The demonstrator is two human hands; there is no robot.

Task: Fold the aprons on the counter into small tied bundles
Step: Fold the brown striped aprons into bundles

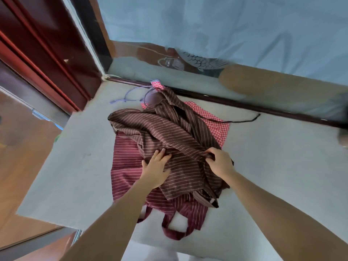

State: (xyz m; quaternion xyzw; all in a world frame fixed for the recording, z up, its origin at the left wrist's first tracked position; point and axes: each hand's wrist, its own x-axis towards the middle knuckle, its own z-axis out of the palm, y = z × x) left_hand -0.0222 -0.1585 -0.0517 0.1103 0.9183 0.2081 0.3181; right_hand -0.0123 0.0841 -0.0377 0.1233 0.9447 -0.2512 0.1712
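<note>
A brown apron with thin white stripes point(162, 129) lies crumpled on top of a pile on the pale counter point(75, 166). Under it spreads a dark red striped apron point(126, 159), whose looped strap point(169, 230) reaches the counter's near edge. A red checked apron point(216, 127) shows beneath at the back right. My left hand point(157, 168) rests on the brown apron with fingers spread and fairly straight. My right hand point(218, 161) pinches a fold of the brown apron with curled fingers.
A thin dark strap point(244, 120) trails right across the counter. A blue and white cord point(128, 95) lies at the back left. A glass panel with a dark frame point(263, 110) borders the far side. A red wooden door point(47, 53) stands left.
</note>
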